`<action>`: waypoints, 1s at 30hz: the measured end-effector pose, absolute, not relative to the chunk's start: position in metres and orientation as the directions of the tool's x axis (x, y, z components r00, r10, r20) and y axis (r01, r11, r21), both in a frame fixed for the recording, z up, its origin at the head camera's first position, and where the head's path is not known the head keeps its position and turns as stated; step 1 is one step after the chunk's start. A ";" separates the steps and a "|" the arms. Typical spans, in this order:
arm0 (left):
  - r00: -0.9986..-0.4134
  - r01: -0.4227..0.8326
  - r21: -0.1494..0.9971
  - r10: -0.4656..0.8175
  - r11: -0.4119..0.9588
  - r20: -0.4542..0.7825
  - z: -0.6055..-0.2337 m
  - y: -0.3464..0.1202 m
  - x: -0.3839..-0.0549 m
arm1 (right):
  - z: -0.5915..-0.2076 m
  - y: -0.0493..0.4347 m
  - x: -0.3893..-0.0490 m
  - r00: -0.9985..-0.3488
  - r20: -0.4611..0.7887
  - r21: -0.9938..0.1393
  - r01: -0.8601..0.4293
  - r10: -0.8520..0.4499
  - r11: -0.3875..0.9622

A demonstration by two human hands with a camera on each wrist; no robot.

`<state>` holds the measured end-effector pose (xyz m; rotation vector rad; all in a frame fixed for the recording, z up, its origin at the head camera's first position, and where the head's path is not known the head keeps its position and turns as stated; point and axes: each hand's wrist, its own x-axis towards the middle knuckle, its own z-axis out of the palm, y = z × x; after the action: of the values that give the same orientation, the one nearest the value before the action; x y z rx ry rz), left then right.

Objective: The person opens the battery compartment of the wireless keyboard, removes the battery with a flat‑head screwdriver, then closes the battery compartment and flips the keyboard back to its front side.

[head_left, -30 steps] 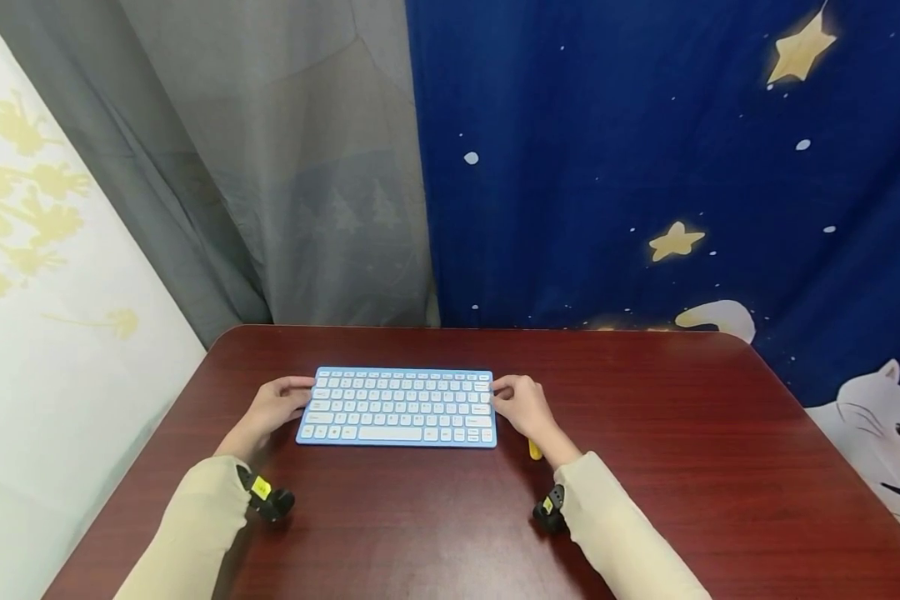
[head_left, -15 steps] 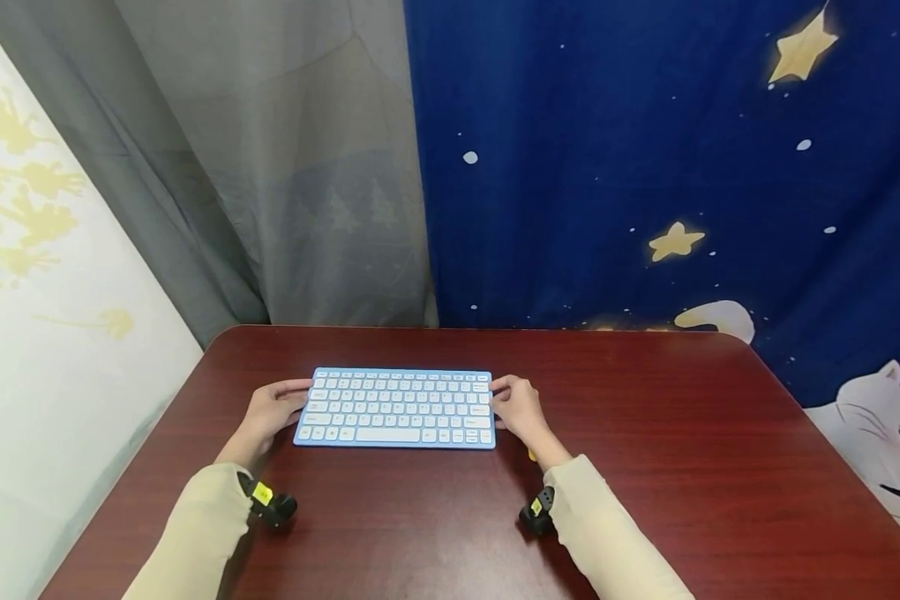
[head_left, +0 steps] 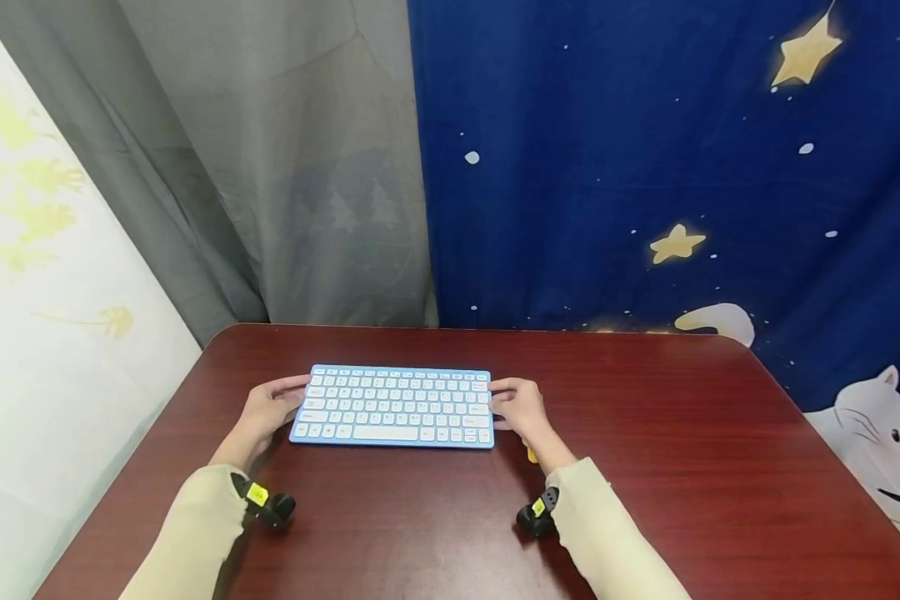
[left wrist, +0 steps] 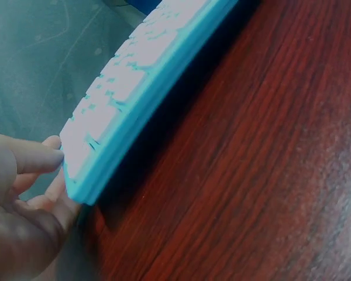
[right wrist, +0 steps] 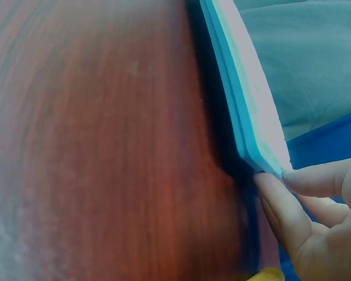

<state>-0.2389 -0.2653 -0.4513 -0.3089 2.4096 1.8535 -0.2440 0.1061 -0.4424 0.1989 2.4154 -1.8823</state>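
A light blue keyboard (head_left: 393, 407) with white keys lies face up between both hands, its long side facing me. My left hand (head_left: 268, 412) grips its left end, and in the left wrist view the thumb and fingers (left wrist: 38, 157) pinch that short edge. My right hand (head_left: 520, 408) holds the right end; the right wrist view has its fingers (right wrist: 281, 205) at the corner of the keyboard (right wrist: 245, 99). A dark shadow runs under the near edge in both wrist views. Whether the keyboard touches the table, I cannot tell.
The dark red wooden table (head_left: 682, 442) stretches around the keyboard. Partly hidden under my right wrist is a small yellow object (head_left: 532, 455), its kind unclear. Grey and blue curtains (head_left: 570, 167) hang behind the table's far edge.
The keyboard and both hands stay nearly in place, shifting slightly left in the head view. The right forearm has moved a little left, covering more of the yellow object.
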 end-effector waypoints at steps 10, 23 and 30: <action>-0.989 -0.150 0.977 -0.032 0.153 -0.147 -0.444 -0.272 -0.232 | -0.429 0.111 -0.246 -0.986 -0.166 -0.970 0.169 0.035 0.175; -0.989 -0.076 0.997 0.128 0.029 -0.079 -0.425 -0.274 -0.231 | -0.411 0.117 -0.246 -0.988 -0.151 -0.971 0.154 0.032 0.181; -0.979 -0.095 0.995 0.183 -0.034 -0.087 -0.416 -0.270 -0.226 | -0.409 0.119 -0.246 -0.987 -0.156 -0.970 0.161 0.042 0.183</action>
<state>-0.2262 -0.2702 -0.4165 0.0954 2.0384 2.1275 -0.2463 0.1186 -0.4095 0.2018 2.3429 -1.9393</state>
